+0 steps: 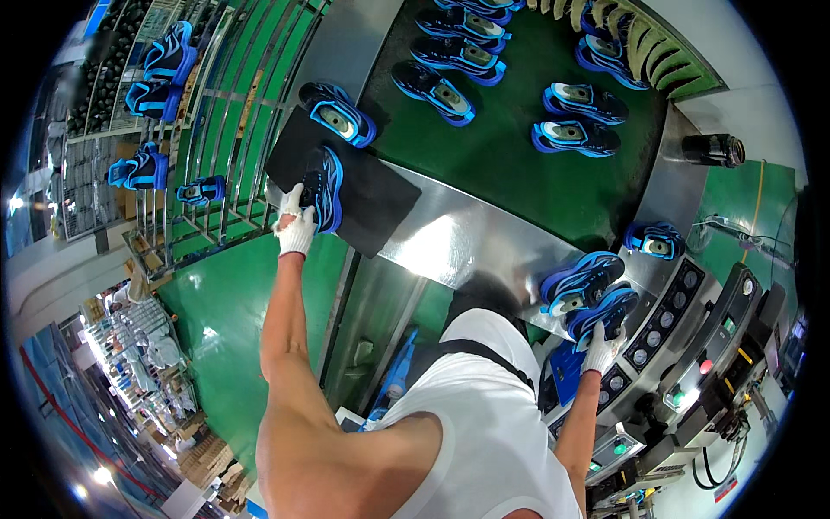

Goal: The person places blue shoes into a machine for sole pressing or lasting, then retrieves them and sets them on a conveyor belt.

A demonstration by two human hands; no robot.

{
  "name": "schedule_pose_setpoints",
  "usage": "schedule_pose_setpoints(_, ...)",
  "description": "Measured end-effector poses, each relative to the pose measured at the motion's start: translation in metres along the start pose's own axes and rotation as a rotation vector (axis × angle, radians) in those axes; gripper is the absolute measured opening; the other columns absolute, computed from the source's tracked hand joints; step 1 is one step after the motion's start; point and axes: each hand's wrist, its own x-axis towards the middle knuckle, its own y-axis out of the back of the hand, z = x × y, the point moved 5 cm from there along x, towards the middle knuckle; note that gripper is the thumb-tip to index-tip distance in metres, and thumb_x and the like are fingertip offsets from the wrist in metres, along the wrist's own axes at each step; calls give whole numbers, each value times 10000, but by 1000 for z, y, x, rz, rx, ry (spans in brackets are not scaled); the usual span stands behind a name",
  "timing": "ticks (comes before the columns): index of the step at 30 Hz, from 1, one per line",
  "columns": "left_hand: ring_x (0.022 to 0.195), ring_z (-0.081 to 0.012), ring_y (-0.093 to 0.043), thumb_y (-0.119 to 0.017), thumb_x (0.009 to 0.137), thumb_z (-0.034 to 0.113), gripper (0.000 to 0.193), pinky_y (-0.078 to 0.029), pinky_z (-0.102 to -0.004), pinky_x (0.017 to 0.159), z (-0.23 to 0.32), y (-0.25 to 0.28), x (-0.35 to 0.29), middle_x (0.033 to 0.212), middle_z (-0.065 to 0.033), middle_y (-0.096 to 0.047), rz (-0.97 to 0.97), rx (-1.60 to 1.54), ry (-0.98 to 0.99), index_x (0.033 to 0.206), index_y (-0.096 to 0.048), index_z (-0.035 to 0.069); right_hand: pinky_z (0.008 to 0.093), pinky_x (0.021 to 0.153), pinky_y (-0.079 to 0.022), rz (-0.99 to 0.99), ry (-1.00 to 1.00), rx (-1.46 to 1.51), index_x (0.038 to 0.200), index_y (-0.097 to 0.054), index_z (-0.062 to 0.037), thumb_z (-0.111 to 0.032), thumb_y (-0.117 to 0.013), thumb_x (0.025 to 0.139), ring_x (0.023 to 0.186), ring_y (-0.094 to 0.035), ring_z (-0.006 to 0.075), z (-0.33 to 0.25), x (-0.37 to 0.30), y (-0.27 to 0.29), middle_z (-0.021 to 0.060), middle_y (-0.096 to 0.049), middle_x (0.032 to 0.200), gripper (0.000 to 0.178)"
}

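My left hand (296, 225), in a white glove, grips a black and blue sneaker (325, 189) by its near left side. That sneaker stands tilted on its side on a black mat (380, 195) laid over the metal edge. At the right, my gloved right hand (602, 349) is closed on the near end of another black and blue sneaker (605, 311); its thumb and some fingers are partly hidden. Right beside it lies a similar sneaker (577, 278), touching it. At the mat's far edge, a sneaker (342, 118) shows its pale insole.
Several sneakers (441, 91) lie on a green conveyor belt (501, 177), with hanging strips (661, 52) at its far end. A metal rack (229, 164) with shoes stands left. On the right are a single shoe (654, 240), a dark cylinder (713, 150) and a gauge panel (664, 320).
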Motion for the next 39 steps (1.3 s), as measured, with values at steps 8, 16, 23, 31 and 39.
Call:
schedule_pose_setpoints(8, 1146, -370, -666, -727, 882, 211, 353, -544, -505, 944, 3, 3, 86, 1186, -183, -686, -696, 647, -493, 1215, -679, 106, 390, 1115, -425, -111, -46, -68, 1547, -361, 22, -248, -747, 923, 1296, -564, 323, -30, -9, 10, 237, -558, 1426, 782)
schedule_pose_setpoints(16, 967, -318, -755, -774, 805, 140, 445, -614, -451, 797, 62, -17, 131, 1067, -153, -758, -1307, 931, -195, 1240, -708, 71, 434, 1150, -390, -248, 177, -330, 1576, -330, -24, -483, -662, 947, 1379, -504, 409, -2, 11, 18, 280, -490, 1509, 847)
schedule_pose_setpoints(23, 1187, -379, -637, -681, 840, 144, 419, -538, -503, 961, 17, -21, 102, 1265, -180, -640, -879, 852, -443, 1258, -667, 115, 440, 1151, -393, -149, 205, -266, 1572, -350, -10, -320, -726, 928, 1391, -496, 394, -11, 1, 20, 269, -501, 1508, 807)
schedule_pose_setpoints(31, 1219, -402, -595, -700, 914, 223, 447, -475, -469, 1075, 264, -76, -82, 1302, -203, -632, -332, -186, -782, 1306, -612, 26, 434, 1047, -474, -147, 345, -163, 1370, -593, -47, -313, -771, 907, 1222, -623, 363, -33, 2, 41, 216, -651, 1319, 563)
schedule_pose_setpoints(39, 1414, -433, -459, -714, 902, 430, 800, -378, -591, 1123, 559, -183, -313, 1525, -285, -453, -792, -376, -1041, 1533, -404, 47, 439, 868, -533, 75, 310, 9, 1131, -719, -38, -345, -708, 936, 998, -700, 394, -9, -3, 93, 220, -735, 1071, 364)
